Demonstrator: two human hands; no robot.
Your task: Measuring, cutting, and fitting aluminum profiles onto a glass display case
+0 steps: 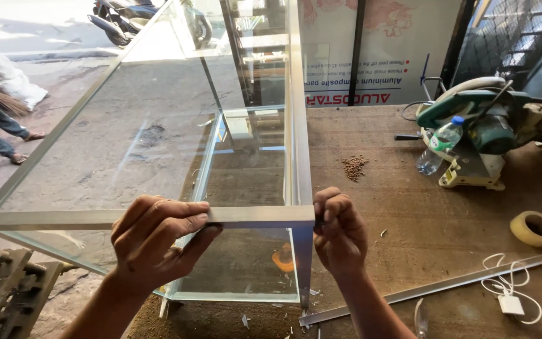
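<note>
The person's left hand [158, 242] pinches the flat silver aluminium trim strip [95, 218] along the near top edge of the clear glass display case [158, 138], fingers closed on it, while the right hand [340, 235] is curled shut at the case's near corner, seemingly on the strip's end. Even pressure from both hands, judged from this grip, would keep the strip flush. The case stands on the brown wooden worktop [409, 207], with a green mitre saw [490, 122] beyond.

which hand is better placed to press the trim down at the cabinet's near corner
Probably the right hand: it sits against the corner of the glass cabinet, fingers pinched at the end of the aluminium trim. The left hand grips the trim further along, away from the corner.
</note>
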